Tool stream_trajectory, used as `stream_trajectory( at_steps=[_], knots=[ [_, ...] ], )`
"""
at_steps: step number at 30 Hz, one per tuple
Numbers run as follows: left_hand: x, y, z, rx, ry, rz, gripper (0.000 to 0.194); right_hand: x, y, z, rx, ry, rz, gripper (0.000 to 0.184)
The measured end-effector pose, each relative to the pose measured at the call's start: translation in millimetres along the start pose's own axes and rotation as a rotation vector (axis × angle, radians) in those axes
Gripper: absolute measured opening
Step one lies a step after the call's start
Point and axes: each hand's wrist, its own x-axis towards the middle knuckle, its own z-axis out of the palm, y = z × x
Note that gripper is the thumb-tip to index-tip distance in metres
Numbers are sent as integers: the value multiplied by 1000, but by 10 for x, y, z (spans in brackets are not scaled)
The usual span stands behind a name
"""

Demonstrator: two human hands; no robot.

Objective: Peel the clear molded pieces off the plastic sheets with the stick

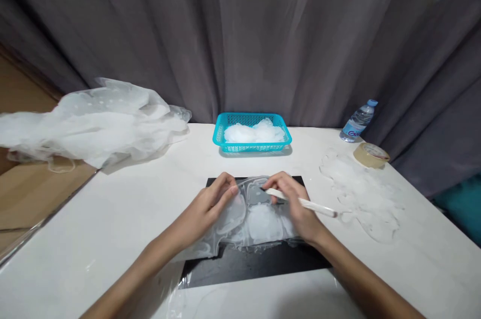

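A clear plastic pouch with white filling (pixel 265 223) is over the flat black rectangular mat (pixel 263 265); above the mat, the left hand (pixel 211 205) pinches the pouch between its fingers, the right hand's fingers (pixel 288 190) grip a slim white pen-shaped tool (pixel 317 208).

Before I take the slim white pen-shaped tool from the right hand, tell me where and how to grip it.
Likely best: pinch the slim white pen-shaped tool by its outer end, coming from the person's right. Its straight shaft juts past the bare right hand, which hides its middle, leaving that end free; the other end is over the translucent white plastic material.
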Motion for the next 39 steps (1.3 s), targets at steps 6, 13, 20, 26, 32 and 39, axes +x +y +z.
stream_trajectory(
  at_steps=[6,13,20,26,32,39],
  knots=[
    [-22,41,0,-43,-17,-5,27,97,40,-147,-317,-6,-258,32],
    [-10,75,67,-17,32,-25,34,211,43,70,-348,-363,-236,17],
    [-47,49,141,190,-3,8,25,137,83,154,-509,-242,-355,16],
    [-41,41,173,261,33,119,30,108,142,246,-642,-155,-374,18],
    [-6,-15,280,246,107,88,32,65,189,293,-739,-167,-459,21],
    [99,-57,333,199,167,60,29,55,282,285,-687,-178,-579,27]
  ],
)
